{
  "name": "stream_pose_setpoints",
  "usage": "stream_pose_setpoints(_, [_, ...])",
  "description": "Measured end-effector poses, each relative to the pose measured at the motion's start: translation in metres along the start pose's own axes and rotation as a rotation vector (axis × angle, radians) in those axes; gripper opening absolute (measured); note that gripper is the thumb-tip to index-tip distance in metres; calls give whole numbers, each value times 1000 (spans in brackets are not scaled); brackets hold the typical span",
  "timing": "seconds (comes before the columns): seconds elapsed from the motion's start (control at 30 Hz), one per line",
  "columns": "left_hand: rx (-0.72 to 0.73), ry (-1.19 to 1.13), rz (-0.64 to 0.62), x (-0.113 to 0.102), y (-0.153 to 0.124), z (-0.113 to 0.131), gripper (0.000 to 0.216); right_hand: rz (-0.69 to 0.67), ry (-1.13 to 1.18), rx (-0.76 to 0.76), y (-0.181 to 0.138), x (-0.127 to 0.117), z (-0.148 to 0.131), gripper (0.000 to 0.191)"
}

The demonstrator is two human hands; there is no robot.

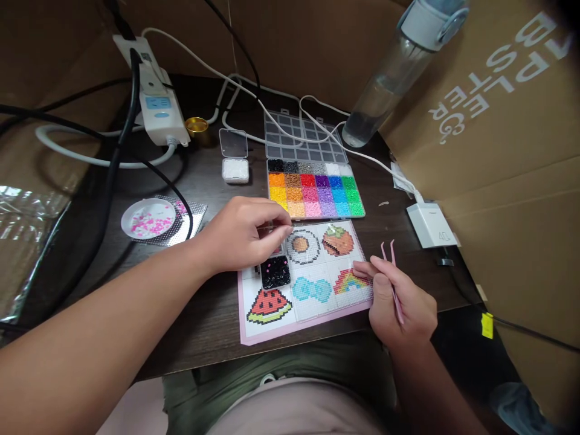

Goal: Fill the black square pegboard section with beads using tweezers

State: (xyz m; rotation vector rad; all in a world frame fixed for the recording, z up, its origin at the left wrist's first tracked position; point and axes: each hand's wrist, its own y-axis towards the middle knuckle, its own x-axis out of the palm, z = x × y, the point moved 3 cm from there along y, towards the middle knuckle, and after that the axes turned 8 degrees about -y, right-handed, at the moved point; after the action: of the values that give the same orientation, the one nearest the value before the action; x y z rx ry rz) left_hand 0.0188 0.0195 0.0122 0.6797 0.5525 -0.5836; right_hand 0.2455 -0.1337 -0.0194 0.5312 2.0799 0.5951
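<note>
My left hand is closed in a pinch, thumb against index finger, over the upper left of the pattern sheet. Whatever sits between those fingertips is too small or hidden to make out. Just below it is a small clear box of black beads with a few pink ones among them. A clear pegboard covers part of the sheet, with egg, persimmon, bow and rainbow designs showing. At its right edge my right hand grips pink tweezers, their tips pointing away from me and apart.
Behind the sheet lies an open sorting case of coloured beads. A small box of white beads and a dish of pink beads stand to the left. Cables, a power strip, a water bottle and a charger surround them.
</note>
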Motion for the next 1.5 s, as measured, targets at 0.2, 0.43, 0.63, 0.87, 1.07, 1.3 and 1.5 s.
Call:
stream_pose_setpoints(0.2, [11, 5, 2, 0, 0, 0, 15, 236, 122, -44, -7, -3, 7, 37])
stream_pose_setpoints(0.43, [27, 2, 12, 0, -1, 1, 14, 78, 122, -153, -2, -8, 7, 41])
stream_pose_setpoints(0.63, [28, 12, 9, 1, 0, 1, 14, 1, 61, -287, -4, -6, -24, 46])
stream_pose_setpoints(0.87, [20, 10, 8, 1, -1, 1, 14, -284, 257, -313, -2, 7, -57, 31])
stream_pose_setpoints(1.07, [43, 4, 15, 1, -1, 2, 13, -275, 254, -396, -5, 14, -60, 24])
stream_pose_setpoints(1.3, [30, 11, 11, 2, 0, 1, 14, -210, 249, -414, -5, 12, -60, 19])
stream_pose_setpoints(1.5, [54, 12, 27, 2, 0, 1, 13, -198, 259, -410, -6, 14, -59, 20])
